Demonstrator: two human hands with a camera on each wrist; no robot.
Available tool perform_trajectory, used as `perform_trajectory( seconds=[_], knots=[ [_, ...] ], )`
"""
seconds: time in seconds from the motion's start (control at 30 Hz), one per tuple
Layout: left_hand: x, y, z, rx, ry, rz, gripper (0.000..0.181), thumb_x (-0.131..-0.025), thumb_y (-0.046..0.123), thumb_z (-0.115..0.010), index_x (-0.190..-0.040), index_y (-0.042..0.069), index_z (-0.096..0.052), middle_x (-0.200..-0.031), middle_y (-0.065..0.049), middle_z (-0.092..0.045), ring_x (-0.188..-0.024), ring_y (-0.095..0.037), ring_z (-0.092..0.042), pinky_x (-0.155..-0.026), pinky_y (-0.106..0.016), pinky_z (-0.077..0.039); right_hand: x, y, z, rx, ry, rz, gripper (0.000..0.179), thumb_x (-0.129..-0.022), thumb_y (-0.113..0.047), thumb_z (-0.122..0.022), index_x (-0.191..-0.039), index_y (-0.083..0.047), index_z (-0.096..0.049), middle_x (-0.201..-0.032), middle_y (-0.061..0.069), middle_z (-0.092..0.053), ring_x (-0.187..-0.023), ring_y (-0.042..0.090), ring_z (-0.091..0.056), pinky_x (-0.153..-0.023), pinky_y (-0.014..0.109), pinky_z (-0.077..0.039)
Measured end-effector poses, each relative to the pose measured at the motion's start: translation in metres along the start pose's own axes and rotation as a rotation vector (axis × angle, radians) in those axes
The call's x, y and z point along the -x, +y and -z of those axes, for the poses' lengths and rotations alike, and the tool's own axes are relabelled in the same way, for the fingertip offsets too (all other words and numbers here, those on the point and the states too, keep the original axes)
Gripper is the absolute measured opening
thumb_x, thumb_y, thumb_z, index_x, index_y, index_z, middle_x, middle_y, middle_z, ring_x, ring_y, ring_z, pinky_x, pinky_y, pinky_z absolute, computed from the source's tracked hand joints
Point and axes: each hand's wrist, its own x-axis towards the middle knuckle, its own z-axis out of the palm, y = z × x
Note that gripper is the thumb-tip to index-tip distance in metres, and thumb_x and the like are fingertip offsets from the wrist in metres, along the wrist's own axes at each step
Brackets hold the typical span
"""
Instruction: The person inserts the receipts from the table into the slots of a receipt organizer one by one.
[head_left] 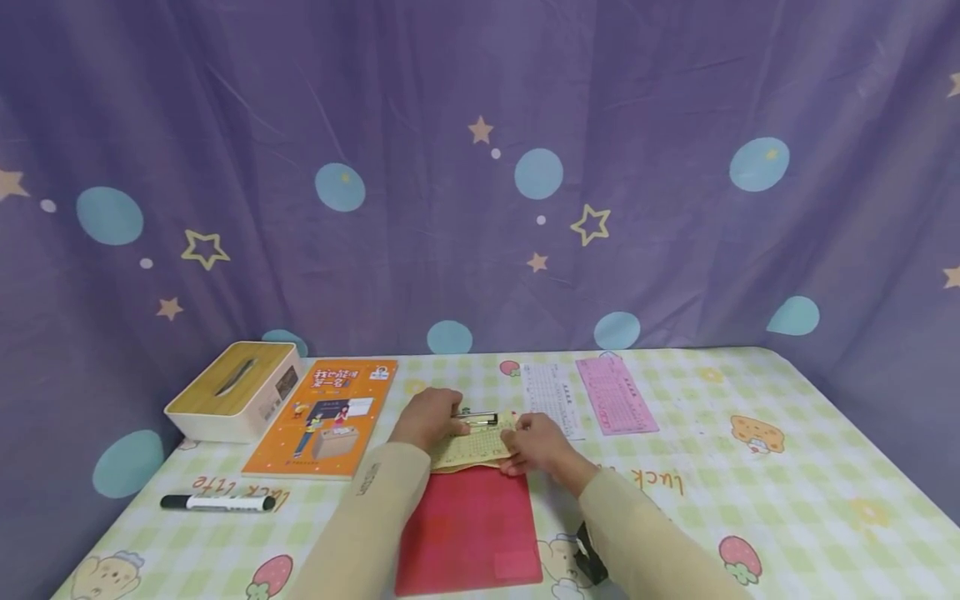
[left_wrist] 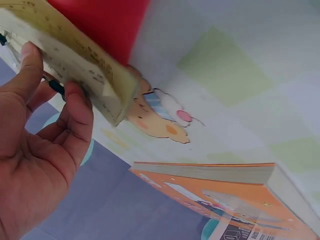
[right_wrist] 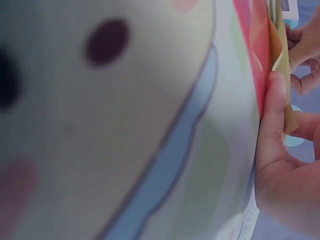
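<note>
A small stack of yellow printed slips (head_left: 471,448) lies over the top of a red folder (head_left: 468,533) in the head view. At its upper edge shows a metal clip (head_left: 480,419) with dark ends. My left hand (head_left: 429,419) grips the slips' upper left side by the clip; in the left wrist view its thumb (left_wrist: 31,62) rests on the paper, with fingers curled behind. My right hand (head_left: 538,444) pinches the slips' right edge between thumb and fingers. The right wrist view shows the slips (right_wrist: 282,55) edge-on, their layers slightly spread beside that hand.
A white printed slip (head_left: 551,398) and a pink one (head_left: 617,394) lie behind my right hand. At left are an orange book (head_left: 322,417), a tissue box (head_left: 232,387) with a wooden lid, and a marker (head_left: 217,503). A black object (head_left: 591,557) is partly hidden by my right sleeve.
</note>
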Motion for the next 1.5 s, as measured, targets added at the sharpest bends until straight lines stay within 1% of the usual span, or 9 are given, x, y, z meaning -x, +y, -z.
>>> perform_trajectory(
  seconds=[0.17, 0.3, 0.47, 0.7, 0.83, 0.9, 1.1, 1.27, 1.5],
  knots=[
    [0.0, -0.003, -0.004, 0.011, 0.024, -0.011, 0.042, -0.082, 0.019, -0.085, -0.071, 0.008, -0.046, -0.064, 0.0, -0.035, -0.067, -0.017, -0.04, -0.068, -0.032, -0.036, 0.0, -0.001, 0.005, -0.018, -0.029, -0.034, 0.019, -0.1, -0.006, -0.059, -0.084, -0.003, -0.048, -0.074, 0.014, -0.066, -0.056, 0.016, -0.068, -0.058, 0.028, -0.058],
    [0.0, -0.003, -0.005, 0.024, 0.015, 0.002, 0.041, -0.083, 0.018, -0.085, -0.071, 0.008, -0.047, -0.064, -0.001, -0.035, -0.067, -0.017, -0.04, -0.068, -0.032, -0.036, 0.002, 0.0, 0.014, -0.006, -0.047, -0.056, 0.012, -0.098, -0.004, -0.06, -0.089, 0.002, -0.054, -0.073, 0.017, -0.068, -0.055, 0.016, -0.067, -0.058, 0.029, -0.058],
    [0.0, -0.003, -0.004, 0.034, -0.006, 0.029, 0.037, -0.085, 0.016, -0.084, -0.074, 0.007, -0.049, -0.066, -0.001, -0.036, -0.068, -0.017, -0.041, -0.069, -0.032, -0.036, 0.009, -0.001, 0.03, 0.074, -0.023, -0.068, 0.014, -0.097, -0.004, -0.062, -0.085, 0.003, -0.057, -0.073, 0.017, -0.068, -0.056, 0.018, -0.066, -0.059, 0.032, -0.059],
    [0.0, -0.001, -0.003, 0.01, -0.024, 0.047, 0.033, -0.085, 0.018, -0.084, -0.077, 0.005, -0.054, -0.068, -0.002, -0.043, -0.069, -0.018, -0.043, -0.07, -0.033, -0.038, 0.021, -0.008, 0.064, 0.335, 0.074, 0.026, 0.013, -0.096, -0.009, -0.067, -0.09, 0.002, -0.063, -0.079, 0.011, -0.066, -0.066, 0.017, -0.063, -0.064, 0.031, -0.055],
    [-0.002, -0.002, -0.003, -0.007, -0.021, 0.038, 0.033, -0.084, 0.018, -0.084, -0.077, 0.005, -0.055, -0.069, -0.002, -0.046, -0.07, -0.018, -0.044, -0.07, -0.034, -0.039, 0.023, -0.012, 0.083, 0.522, 0.178, 0.069, 0.017, -0.095, -0.015, -0.068, -0.102, 0.001, -0.066, -0.093, 0.012, -0.067, -0.081, 0.021, -0.063, -0.075, 0.037, -0.051],
    [-0.004, -0.002, -0.003, -0.014, -0.021, 0.037, 0.032, -0.084, 0.018, -0.084, -0.078, 0.005, -0.055, -0.069, -0.002, -0.047, -0.07, -0.019, -0.044, -0.071, -0.034, -0.04, 0.021, -0.012, 0.09, 0.57, 0.218, 0.08, 0.024, -0.094, -0.016, -0.069, -0.107, 0.003, -0.066, -0.1, 0.015, -0.067, -0.089, 0.026, -0.063, -0.081, 0.042, -0.051],
    [-0.004, -0.002, -0.004, -0.026, -0.021, 0.032, 0.036, -0.084, 0.018, -0.085, -0.075, 0.007, -0.052, -0.068, -0.002, -0.047, -0.07, -0.018, -0.045, -0.071, -0.034, -0.041, 0.008, -0.009, 0.098, 0.538, 0.266, 0.074, 0.041, -0.089, -0.017, -0.075, -0.118, 0.01, -0.063, -0.11, 0.024, -0.066, -0.098, 0.033, -0.063, -0.089, 0.047, -0.049],
    [-0.003, -0.001, -0.003, -0.034, -0.021, 0.033, 0.039, -0.083, 0.019, -0.085, -0.074, 0.009, -0.049, -0.068, -0.002, -0.046, -0.07, -0.018, -0.044, -0.071, -0.033, -0.041, -0.005, -0.002, 0.096, 0.501, 0.256, 0.075, 0.058, -0.082, -0.021, -0.084, -0.123, 0.012, -0.059, -0.111, 0.023, -0.065, -0.101, 0.032, -0.06, -0.092, 0.047, -0.048],
    [-0.003, 0.0, -0.003, -0.044, -0.007, 0.025, 0.039, -0.083, 0.019, -0.085, -0.073, 0.01, -0.048, -0.068, -0.002, -0.048, -0.069, -0.019, -0.045, -0.071, -0.034, -0.042, -0.017, 0.0, 0.09, 0.609, 0.221, 0.014, 0.072, -0.076, -0.029, -0.091, -0.123, 0.013, -0.054, -0.115, 0.023, -0.062, -0.101, 0.033, -0.057, -0.094, 0.047, -0.047]
  ],
)
